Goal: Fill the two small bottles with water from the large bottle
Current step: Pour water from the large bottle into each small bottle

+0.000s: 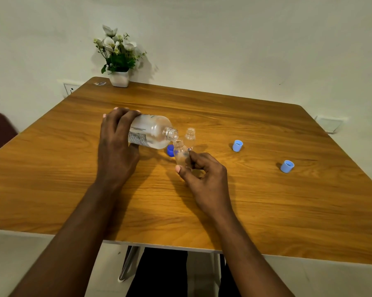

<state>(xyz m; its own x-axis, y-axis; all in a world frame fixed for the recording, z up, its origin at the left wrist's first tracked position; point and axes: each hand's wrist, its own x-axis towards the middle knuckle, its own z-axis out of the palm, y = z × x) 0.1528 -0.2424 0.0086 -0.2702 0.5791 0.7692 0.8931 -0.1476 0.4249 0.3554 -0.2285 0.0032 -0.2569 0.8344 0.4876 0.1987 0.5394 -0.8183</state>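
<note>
My left hand (116, 146) grips the large clear bottle (154, 131) round its base and holds it tipped on its side, its open mouth pointing right. My right hand (202, 174) pinches a small clear bottle (181, 154) between thumb and fingers, lifted and tilted so its mouth sits just under the large bottle's mouth. The second small bottle (190, 138) stands upright and uncapped on the wooden table (266, 200), just behind the held one. A dark blue cap (170, 151) lies on the table below the large bottle's neck.
Two light blue caps lie on the table to the right, one (237, 145) nearer the bottles and one (287, 166) farther right. A white pot of flowers (119, 61) stands at the far left corner by the wall.
</note>
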